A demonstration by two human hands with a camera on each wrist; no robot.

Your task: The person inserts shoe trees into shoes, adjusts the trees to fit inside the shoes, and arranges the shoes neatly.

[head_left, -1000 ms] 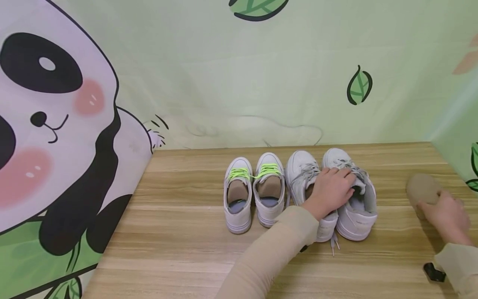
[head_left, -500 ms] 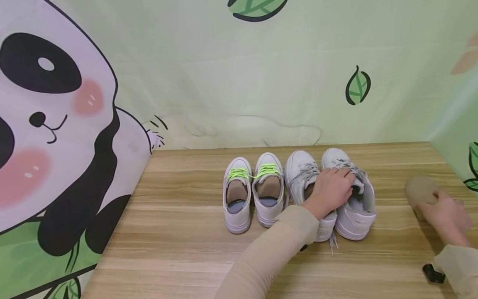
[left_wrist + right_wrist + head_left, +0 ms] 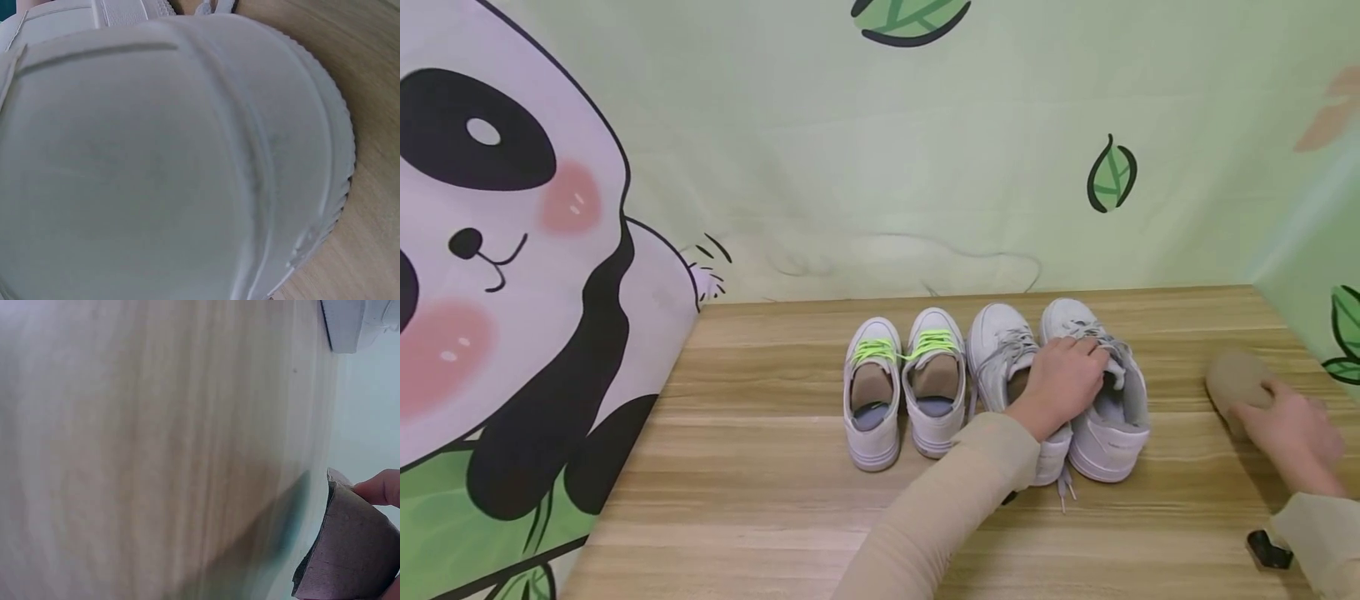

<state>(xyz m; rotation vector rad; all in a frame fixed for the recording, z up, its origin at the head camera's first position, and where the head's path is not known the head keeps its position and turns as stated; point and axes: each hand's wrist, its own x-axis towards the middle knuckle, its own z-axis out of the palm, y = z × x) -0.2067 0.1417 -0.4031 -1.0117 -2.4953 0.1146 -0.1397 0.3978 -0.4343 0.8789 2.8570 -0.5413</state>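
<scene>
A pair of larger white sneakers with grey laces stands on the wooden board. My left hand reaches over the left one and grips the tongue area of the right one, its fingertips curled over the laces. A white heel fills most of the left wrist view. Off to the right, my right hand pinches a brown, round-ended cardboard shoe insert. The right wrist view shows the insert between thumb and finger, with a shadow beneath it on the board. The right sneaker's opening shows its bare grey insole.
Left of the larger pair stand two smaller white sneakers with neon green laces and brown inserts inside. A printed panda cloth hangs behind the wooden board. A dark wrist device sits by the right cuff.
The whole head view has shifted slightly to the left. Both hands keep their hold, and the shoes stay in place on the board.
</scene>
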